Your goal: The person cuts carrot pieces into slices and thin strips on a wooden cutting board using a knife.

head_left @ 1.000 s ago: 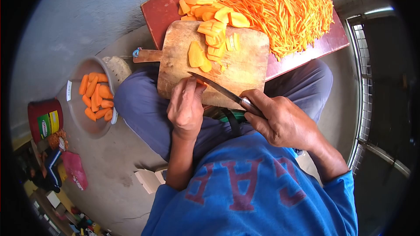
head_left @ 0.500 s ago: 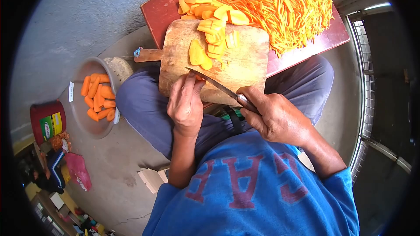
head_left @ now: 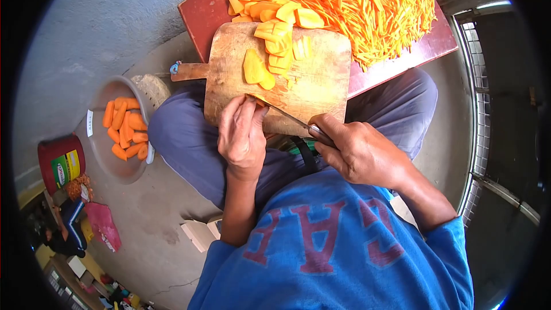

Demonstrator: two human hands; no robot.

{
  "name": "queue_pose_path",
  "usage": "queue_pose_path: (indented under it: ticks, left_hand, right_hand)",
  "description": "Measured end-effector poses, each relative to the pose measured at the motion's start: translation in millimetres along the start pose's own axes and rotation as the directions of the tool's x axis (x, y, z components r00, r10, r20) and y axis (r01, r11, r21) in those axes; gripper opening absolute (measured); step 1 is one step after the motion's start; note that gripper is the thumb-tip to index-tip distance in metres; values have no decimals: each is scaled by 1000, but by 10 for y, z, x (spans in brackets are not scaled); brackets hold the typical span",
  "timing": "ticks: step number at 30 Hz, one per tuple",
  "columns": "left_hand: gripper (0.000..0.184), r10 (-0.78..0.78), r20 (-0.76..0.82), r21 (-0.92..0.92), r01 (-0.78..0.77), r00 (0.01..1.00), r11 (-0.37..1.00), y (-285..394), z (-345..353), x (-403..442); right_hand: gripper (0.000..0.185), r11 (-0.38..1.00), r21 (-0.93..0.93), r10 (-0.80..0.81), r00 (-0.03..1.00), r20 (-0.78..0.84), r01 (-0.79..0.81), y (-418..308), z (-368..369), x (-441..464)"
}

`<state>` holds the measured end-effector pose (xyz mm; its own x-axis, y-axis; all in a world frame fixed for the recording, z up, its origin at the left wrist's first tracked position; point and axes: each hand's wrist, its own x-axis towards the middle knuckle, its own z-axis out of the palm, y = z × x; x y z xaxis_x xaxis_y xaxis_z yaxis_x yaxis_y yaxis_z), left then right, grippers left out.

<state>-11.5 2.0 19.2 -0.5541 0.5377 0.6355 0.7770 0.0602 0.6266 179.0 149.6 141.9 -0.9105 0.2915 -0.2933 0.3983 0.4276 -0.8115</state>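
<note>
My right hand (head_left: 359, 152) is wrapped round the handle of a kitchen knife (head_left: 287, 113), whose blade points up-left over the near edge of the wooden cutting board (head_left: 315, 97). At the blade's tip, my left hand (head_left: 242, 138) pinches a piece of carrot (head_left: 261, 103); most of it is hidden by the fingers and the blade. Just beyond the hands, flat carrot slices (head_left: 255, 68) lie on the board. Further slices (head_left: 258, 6) are heaped past its far edge, beside a large pile of carrot strips (head_left: 367, 11).
The board rests over my lap against a red table (head_left: 209, 8). To the left stands a grey plastic basin (head_left: 106, 158) with several peeled carrots (head_left: 123, 123). A red bucket (head_left: 50, 166) is farther left. A metal-framed mesh door (head_left: 481, 115) lies to the right.
The knife blade has turned slightly and its tip now lies closer in at the left fingers. Both hands stay almost in place; the whole view has shifted a little.
</note>
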Motion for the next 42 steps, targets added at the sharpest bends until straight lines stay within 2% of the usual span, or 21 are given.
queue_pose_path:
  ticks: [5,6,9,10,12,13,15,16,17,19,24,26,28,31,33,34,35,37,38,40,42]
  left_hand:
    - [30,-22,51,36,20,998,999,-28,-11,-47]
    - [33,-20,89,52,15,996,999,5,-42,-5]
    - [40,15,49,39,-16,999,999,-34,-21,6]
    - [49,-44,68,-24,46,997,999,-93,-14,-23]
    - [52,-147,118,-35,152,982,988,-64,-27,-25]
    - [54,-197,139,-36,204,970,978,-43,-45,9]
    - [56,-167,245,51,160,955,986,-94,-40,41]
    - [57,-143,269,97,121,952,988,-101,-20,67]
    - [58,-120,295,142,81,948,987,-114,9,86]
    - [58,-121,311,109,91,943,990,-140,70,103]
    - [61,-63,377,102,26,924,994,-164,149,243]
    - [64,-70,408,136,15,910,991,-213,192,272]
    - [63,-130,375,111,95,918,989,-200,199,350]
    - [57,-285,349,26,294,893,955,-165,233,461]
    - [51,-402,350,-40,443,846,896,-161,245,544]
    - [46,-372,325,-142,434,869,890,-348,316,499]
    - [45,-413,324,-159,479,851,863,-536,351,460]
    - [44,-493,327,-194,567,807,800,-642,375,536]
    - [44,-532,347,-331,631,773,702,-664,382,526]
    - [45,-543,360,-368,650,759,665,-675,361,570]
    - [46,-558,346,-374,657,754,655,-624,344,605]
  right_hand:
    - [34,994,-63,93,993,66,-89,183,74,141]
    - [34,991,-66,118,990,81,-113,150,75,127]
    - [31,992,-86,96,993,73,-90,54,3,143]
    - [31,992,-99,82,992,91,-73,64,-43,153]
    - [31,993,-116,42,991,128,-27,99,-130,204]
    - [32,998,-53,-12,995,97,17,162,-147,216]
    - [36,992,54,-119,992,34,117,469,-132,263]
    - [37,974,40,-221,974,-55,223,571,-77,340]
    - [30,980,192,-64,998,29,57,660,-112,328]
    - [24,849,432,210,944,254,-306,528,-254,325]
    - [29,671,644,163,920,356,-368,819,-216,332]
    - [29,660,646,173,915,365,-383,878,-199,290]
    - [27,688,634,133,920,368,-353,885,-253,255]
    - [23,761,611,88,968,236,-218,985,-207,225]
    - [23,756,631,103,984,148,-174,986,-179,213]
    - [24,768,625,103,990,100,-143,970,-165,202]
    - [25,779,617,106,993,50,-114,963,-152,186]
    - [30,857,515,75,993,-87,-20,994,-121,156]
    - [33,891,454,53,987,-153,23,1016,-112,146]
    - [38,905,425,69,978,-197,22,1006,-133,113]
    - [41,867,496,153,977,-151,-59,964,-172,52]
